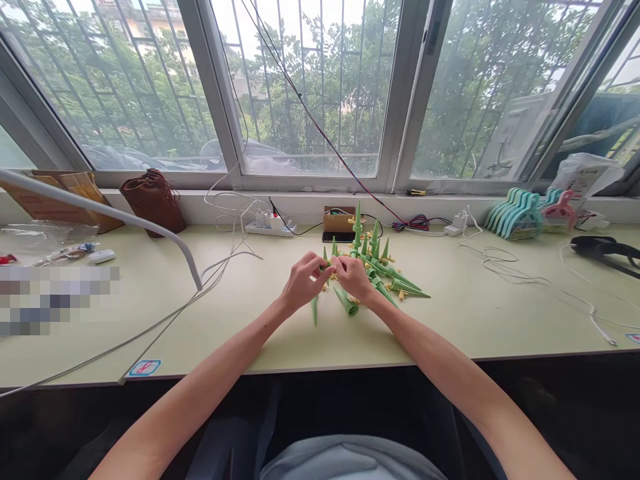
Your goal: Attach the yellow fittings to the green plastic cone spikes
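My left hand (304,279) is closed on a green plant watering spike (323,268), mostly covered by the fingers. Right against it, my right hand (353,277) pinches at a small yellow part at the spike's top; the fingers hide most of it. A green cone tip (315,312) points down below my left hand, and I cannot tell whether it belongs to the held spike. Under my right hand lies a loose hollow green spike (346,302). Beyond it are several green spikes with yellow valves (401,293), some upright, such as the tall spike (357,227), others lying down.
A small brown box (339,220) stands behind the spikes. Along the windowsill are a white power strip (271,229), a brown leather pouch (154,203) and teal hangers (515,215). White cables (505,263) cross the table on the right. A grey curved arm (150,225) hangs at left.
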The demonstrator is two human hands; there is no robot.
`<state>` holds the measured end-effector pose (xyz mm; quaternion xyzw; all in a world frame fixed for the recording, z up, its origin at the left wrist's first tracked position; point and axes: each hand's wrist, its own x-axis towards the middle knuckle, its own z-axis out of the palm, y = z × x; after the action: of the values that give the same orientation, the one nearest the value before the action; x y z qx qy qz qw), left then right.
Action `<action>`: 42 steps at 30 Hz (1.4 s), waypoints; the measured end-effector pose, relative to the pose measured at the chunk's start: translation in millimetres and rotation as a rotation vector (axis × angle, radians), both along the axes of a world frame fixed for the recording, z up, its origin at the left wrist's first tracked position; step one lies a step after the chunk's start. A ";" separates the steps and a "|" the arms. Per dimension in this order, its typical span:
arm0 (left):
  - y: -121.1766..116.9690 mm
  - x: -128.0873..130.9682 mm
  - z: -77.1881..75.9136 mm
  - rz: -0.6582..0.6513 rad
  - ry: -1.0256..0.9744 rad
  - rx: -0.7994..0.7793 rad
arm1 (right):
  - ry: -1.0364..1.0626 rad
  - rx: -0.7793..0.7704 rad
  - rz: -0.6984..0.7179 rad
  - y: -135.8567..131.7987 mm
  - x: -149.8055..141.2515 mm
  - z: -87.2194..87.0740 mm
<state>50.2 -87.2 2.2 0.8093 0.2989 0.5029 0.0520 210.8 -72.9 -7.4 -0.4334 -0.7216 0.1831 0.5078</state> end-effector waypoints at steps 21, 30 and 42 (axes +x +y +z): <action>-1.7 6.0 2.6 -0.037 -0.283 -0.394 | 0.002 0.128 -0.022 -1.7 0.0 -0.2; -2.8 6.3 2.6 -0.038 -0.272 -0.354 | -0.002 0.130 -0.041 -1.0 -0.4 -1.8; -4.3 5.8 3.1 0.049 -0.154 -0.206 | 0.010 0.070 -0.072 -1.9 -1.8 -0.7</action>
<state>56.0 -91.5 5.2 0.7512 0.3637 0.5313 0.1454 209.0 -74.7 -8.1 -0.4401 -0.7089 0.1415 0.5327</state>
